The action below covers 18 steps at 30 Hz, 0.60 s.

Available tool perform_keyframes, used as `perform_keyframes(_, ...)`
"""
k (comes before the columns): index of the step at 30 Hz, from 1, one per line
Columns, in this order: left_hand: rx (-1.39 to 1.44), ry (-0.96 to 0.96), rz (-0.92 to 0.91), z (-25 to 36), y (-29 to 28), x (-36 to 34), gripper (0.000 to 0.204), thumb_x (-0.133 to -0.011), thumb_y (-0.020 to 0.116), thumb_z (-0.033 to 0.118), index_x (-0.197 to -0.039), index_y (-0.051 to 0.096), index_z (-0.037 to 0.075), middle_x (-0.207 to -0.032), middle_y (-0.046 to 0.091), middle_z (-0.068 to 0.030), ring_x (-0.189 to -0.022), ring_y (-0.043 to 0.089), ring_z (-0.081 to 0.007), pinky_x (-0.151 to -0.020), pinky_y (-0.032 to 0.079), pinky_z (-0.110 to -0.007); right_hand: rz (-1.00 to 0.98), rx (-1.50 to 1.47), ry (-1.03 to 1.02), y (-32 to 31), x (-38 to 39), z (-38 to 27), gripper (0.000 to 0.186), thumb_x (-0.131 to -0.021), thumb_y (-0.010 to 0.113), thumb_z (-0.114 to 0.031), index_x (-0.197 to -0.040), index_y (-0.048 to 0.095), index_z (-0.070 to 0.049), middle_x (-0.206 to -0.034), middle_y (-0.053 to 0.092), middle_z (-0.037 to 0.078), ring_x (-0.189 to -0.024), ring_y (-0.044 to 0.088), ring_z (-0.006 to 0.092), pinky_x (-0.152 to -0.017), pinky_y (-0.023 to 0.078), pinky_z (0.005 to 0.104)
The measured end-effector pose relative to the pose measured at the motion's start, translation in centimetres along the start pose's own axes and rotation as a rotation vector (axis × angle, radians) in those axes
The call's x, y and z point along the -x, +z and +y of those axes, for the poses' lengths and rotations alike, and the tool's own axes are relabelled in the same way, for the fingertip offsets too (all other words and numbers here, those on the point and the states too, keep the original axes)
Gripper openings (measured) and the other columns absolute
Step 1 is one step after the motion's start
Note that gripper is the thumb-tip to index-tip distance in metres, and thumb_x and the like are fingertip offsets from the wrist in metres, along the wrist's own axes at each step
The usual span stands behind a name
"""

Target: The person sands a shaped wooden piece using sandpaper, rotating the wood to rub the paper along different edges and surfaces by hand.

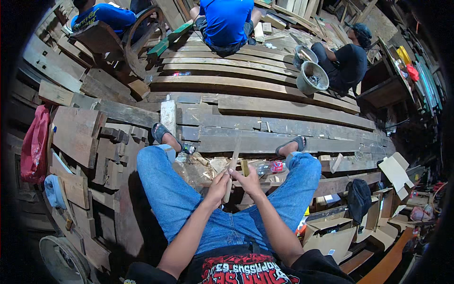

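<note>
Between my knees, my left hand [218, 188] is closed around a slim pale wooden stick [236, 150]. The stick points away from me, and its lower end shows below the fingers. Close against it on the right, my right hand [249, 181] grips a small flat yellowish-brown piece [244, 167]; whether that is wood or folded sandpaper, I cannot make out. My right fingers come up to the stick beside my left hand. Wood scraps [218, 164] and a clear plastic bottle with a red label [276, 166] lie beyond the hands.
Long planks [283, 113] stretch across the floor ahead. Two buckets [312, 79] stand at the far right beside a seated person [347, 61]. Another person in blue [227, 21] sits ahead. Stacked boards [78, 132] are at left; cardboard boxes [331, 236] and a black bag [359, 199] at right.
</note>
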<state>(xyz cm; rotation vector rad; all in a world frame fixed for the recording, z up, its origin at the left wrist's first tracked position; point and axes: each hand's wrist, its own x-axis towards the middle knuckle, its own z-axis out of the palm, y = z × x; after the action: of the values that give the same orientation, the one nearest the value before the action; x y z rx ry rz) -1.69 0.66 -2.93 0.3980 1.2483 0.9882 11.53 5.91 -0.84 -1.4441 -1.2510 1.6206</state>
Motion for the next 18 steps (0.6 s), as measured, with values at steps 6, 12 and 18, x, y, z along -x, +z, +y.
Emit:
perform_keyframes(6,-0.077,-0.041,-0.111,1.2,0.3,0.5,0.052,-0.097,0.057,0.026,-0.145,0.042,0.013,-0.086,0.056,0.0015,-0.059,0.054,-0.0069,-0.051,0.047,-0.022,0.124,0.012,-0.04,-0.6,-0.4,0.5,0.028,-0.082,0.076,-0.024,-0.096,0.066,-0.002,-0.083,0.066,0.003,-0.076,0.058,0.0104,-0.068,0.047,0.0285)
perform_keyframes(12,-0.097,0.034,-0.171,1.1,0.5,0.9,0.068,-0.086,0.068,0.012,-0.146,0.038,0.006,-0.098,0.062,-0.0022,-0.064,0.055,-0.0056,-0.052,0.047,-0.022,0.207,-0.1,0.024,-1.6,-1.5,1.8,0.022,-0.088,0.069,-0.026,-0.091,0.065,-0.004,-0.078,0.06,-0.001,-0.071,0.053,0.0085,-0.064,0.044,0.0277)
perform_keyframes(18,-0.177,-0.009,-0.227,0.9,0.5,0.9,0.043,-0.085,0.071,0.014,-0.122,0.055,-0.001,-0.088,0.064,-0.0023,-0.064,0.059,-0.0074,-0.054,0.05,-0.023,0.377,-0.308,0.113,-2.3,-2.0,2.1,0.031,-0.093,0.063,-0.036,-0.091,0.065,-0.005,-0.073,0.055,-0.005,-0.066,0.047,0.006,-0.057,0.039,0.0257)
